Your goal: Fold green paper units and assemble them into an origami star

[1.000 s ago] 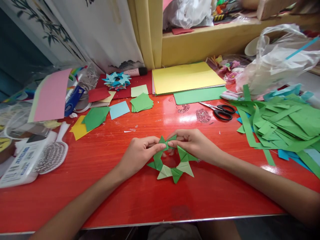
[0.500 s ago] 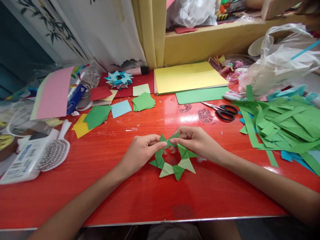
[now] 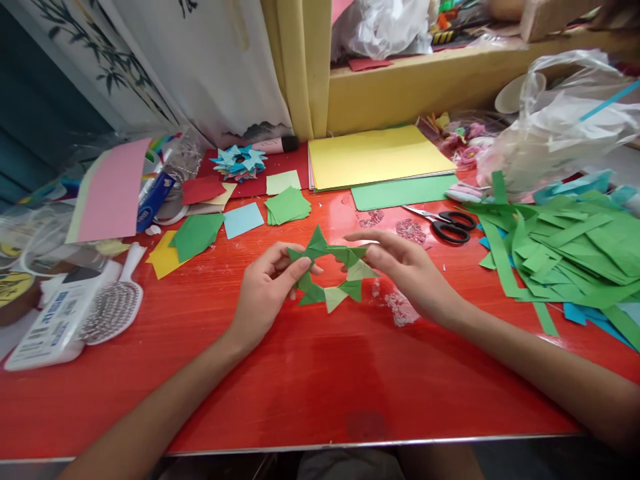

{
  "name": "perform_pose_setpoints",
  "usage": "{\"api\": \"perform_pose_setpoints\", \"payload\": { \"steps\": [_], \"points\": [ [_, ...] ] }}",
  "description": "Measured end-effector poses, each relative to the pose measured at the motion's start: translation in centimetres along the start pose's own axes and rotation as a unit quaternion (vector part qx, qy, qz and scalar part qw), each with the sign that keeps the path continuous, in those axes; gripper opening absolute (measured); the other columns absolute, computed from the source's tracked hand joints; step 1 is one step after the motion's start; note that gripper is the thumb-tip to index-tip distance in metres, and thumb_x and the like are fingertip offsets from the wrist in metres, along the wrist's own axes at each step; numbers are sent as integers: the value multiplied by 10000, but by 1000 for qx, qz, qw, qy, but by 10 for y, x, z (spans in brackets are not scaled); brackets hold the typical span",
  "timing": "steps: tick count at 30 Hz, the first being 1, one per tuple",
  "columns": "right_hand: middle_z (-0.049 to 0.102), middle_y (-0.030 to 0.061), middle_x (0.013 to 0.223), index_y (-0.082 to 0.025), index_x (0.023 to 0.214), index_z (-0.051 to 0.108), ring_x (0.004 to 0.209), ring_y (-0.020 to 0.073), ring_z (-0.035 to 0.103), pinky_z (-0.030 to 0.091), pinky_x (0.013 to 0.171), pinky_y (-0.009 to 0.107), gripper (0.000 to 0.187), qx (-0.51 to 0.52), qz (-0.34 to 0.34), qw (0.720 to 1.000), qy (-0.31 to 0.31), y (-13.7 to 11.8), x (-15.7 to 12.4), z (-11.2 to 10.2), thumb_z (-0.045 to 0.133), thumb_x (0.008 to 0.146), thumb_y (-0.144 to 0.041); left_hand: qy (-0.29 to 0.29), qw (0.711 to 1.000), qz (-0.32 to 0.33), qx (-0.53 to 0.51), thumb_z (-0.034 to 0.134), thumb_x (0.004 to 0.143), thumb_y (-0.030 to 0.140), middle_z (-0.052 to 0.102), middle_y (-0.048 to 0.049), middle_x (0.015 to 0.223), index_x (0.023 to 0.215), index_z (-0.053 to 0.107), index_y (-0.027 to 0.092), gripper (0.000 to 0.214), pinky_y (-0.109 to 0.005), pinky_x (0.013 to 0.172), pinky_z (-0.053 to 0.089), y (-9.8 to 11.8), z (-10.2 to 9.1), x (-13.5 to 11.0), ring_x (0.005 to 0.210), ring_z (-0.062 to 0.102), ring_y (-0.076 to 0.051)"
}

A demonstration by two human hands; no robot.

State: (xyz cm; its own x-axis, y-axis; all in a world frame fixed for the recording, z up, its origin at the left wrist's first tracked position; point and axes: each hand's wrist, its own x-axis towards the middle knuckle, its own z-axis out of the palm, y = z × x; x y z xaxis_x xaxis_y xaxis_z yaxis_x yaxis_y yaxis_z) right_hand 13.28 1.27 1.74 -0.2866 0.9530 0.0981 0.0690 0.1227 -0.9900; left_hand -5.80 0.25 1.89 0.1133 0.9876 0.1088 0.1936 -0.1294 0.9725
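A folded paper ring [image 3: 334,297] with pointed tips, in dark and light green, is held just above the red table. My left hand [image 3: 263,287] pinches its left side, thumb on top and fingers beneath. On the opposite side, my right hand [image 3: 413,273] has its index finger stretched out and its thumb apart from it, close by the ring's right points. Whether the thumb touches the paper there I cannot tell. Beyond the hands lie a stack of green paper squares [image 3: 289,205] and black-handled scissors [image 3: 453,227].
Green paper strips [image 3: 575,250] are heaped at the right. Yellow sheets [image 3: 375,157] and a blue folded-paper ring [image 3: 240,162] lie at the back. A hairbrush [image 3: 114,307] and a white pack [image 3: 55,320] are at the left, a plastic bag [image 3: 560,120] at the back right.
The green ring has been raised and turned, shifting slightly left and away from me. My right hand has let go of its top and moved to its right side, fingers spreading.
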Motion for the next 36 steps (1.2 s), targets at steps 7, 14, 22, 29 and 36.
{"api": "perform_pose_setpoints", "payload": {
  "steps": [7,14,22,29,36],
  "points": [
    [653,16,755,-179,824,606,714,135,614,495,637,250,126,-120,-111,986,25,-11,-7,-2,524,807,-274,-3,981,81,179,576,758,312,636,6,768,869,550,198,161,-204,518,441,2,-3,-7,560,568,-89],
    [665,-5,748,-202,870,605,621,109,612,482,543,204,107,-251,-181,951,-1,-15,-9,-2,571,771,-226,-32,967,151,204,546,787,246,608,34,675,859,553,202,84,-172,475,413,2,-4,-7,529,563,-69],
    [678,-14,775,-209,878,616,609,85,614,480,544,173,125,-271,-230,934,27,-14,-11,-2,542,795,-152,-40,974,164,152,506,811,194,606,31,658,890,538,193,85,-177,510,464,-6,-3,-8,517,563,-68],
    [671,-9,752,-225,921,606,603,94,613,483,540,192,164,-284,-263,922,23,-15,-13,-2,523,807,-141,-40,968,185,166,491,822,194,636,22,697,909,529,196,95,-177,502,469,-5,-4,-11,519,572,-68],
    [671,-1,727,-231,937,610,583,98,612,481,519,196,188,-324,-310,894,20,-17,-14,-1,497,818,-138,-29,965,197,172,499,816,193,652,17,735,891,528,197,80,-174,493,464,-3,-3,-13,509,571,-63]
  ]
}}
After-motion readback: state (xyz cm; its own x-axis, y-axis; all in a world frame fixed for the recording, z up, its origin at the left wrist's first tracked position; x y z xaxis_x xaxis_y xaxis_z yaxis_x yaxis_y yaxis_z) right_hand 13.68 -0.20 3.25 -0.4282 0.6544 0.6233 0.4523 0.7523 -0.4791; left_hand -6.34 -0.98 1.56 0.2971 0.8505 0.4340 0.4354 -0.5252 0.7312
